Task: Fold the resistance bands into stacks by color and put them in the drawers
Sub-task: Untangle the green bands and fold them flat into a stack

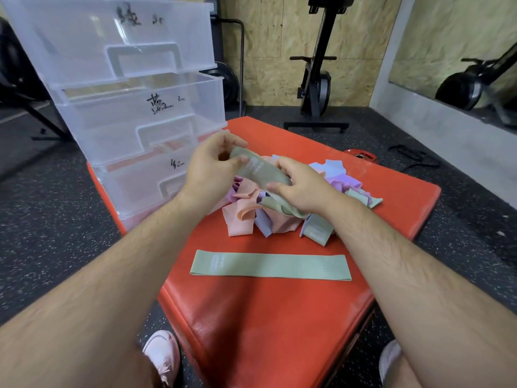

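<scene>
Green band (pixel 263 175), one item, is held above the pile (pixel 246 214): your left hand (pixel 212 166) pinches its upper-left end and your right hand (pixel 302 186) grips its lower-right part, so its long axis slants from the drawers (pixel 140 107) down toward your right wrist. Second green band (pixel 270 266) lies flat on the mat (pixel 279 317), toward you from both hands, long axis left to right, apart from the pile, your right hand slightly nearer. Hidden: the held band's tail runs under your right palm into the pile; drawer labels are unreadable.

red mat (pixel 279 317): drawers (pixel 134 107), bands (pixel 268 266)
</scene>
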Available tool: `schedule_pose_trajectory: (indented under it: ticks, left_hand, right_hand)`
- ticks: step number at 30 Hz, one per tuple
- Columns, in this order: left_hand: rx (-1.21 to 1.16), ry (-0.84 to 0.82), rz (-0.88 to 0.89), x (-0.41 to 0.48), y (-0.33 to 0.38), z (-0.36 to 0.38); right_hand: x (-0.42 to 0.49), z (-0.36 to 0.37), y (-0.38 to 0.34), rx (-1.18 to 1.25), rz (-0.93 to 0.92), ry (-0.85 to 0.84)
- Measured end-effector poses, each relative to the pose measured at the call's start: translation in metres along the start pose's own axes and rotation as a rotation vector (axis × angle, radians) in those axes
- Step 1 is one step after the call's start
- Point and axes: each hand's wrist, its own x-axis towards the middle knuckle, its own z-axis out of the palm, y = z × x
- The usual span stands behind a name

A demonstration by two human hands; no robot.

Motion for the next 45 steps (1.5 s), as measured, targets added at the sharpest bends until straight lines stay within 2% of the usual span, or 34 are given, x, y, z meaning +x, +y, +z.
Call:
schedule_pose_trajectory:
  ticks: [4, 12, 18, 22, 28, 31, 38, 40, 43, 45]
  left_hand:
    - [-0.074, 0.092, -0.029, 0.006, -0.002, -0.013]
    - [-0.177, 0.155, -0.155, 0.008, -0.008, -0.023]
    - [-0.149, 0.092, -0.291, 0.0, -0.02, -0.037]
    - [-0.081, -0.016, -0.387, -0.018, -0.029, -0.046]
    - [0.209, -0.177, -0.477, -0.052, -0.065, -0.054]
    - [0.318, -0.218, -0.441, -0.067, -0.08, -0.052]
    - [0.739, -0.331, -0.317, -0.078, -0.106, -0.053]
    - [0.803, -0.366, -0.241, -0.078, -0.111, -0.054]
    - [0.861, -0.451, -0.021, -0.078, -0.114, -0.054]
    - [0.817, -0.567, 0.012, -0.082, -0.111, -0.052]
  right_hand:
    - [-0.001, -0.011, 0.018, -0.159, 0.088, 0.012]
    - [-0.024, -0.06, 0.04, -0.176, 0.188, 0.083]
    - [-0.055, -0.089, 0.047, 0.016, 0.271, 0.11]
    - [-0.077, -0.089, 0.051, 0.183, 0.358, 0.03]
    - [-0.1, -0.053, 0.058, -0.033, 0.406, -0.108]
    - [-0.108, -0.031, 0.059, -0.17, 0.389, -0.157]
    - [-0.116, -0.004, 0.065, -0.35, 0.39, -0.194]
    - [-0.116, -0.004, 0.065, -0.426, 0.371, -0.219]
    - [-0.116, -0.007, 0.065, -0.493, 0.325, -0.282]
    - [-0.118, -0.01, 0.061, -0.502, 0.312, -0.362]
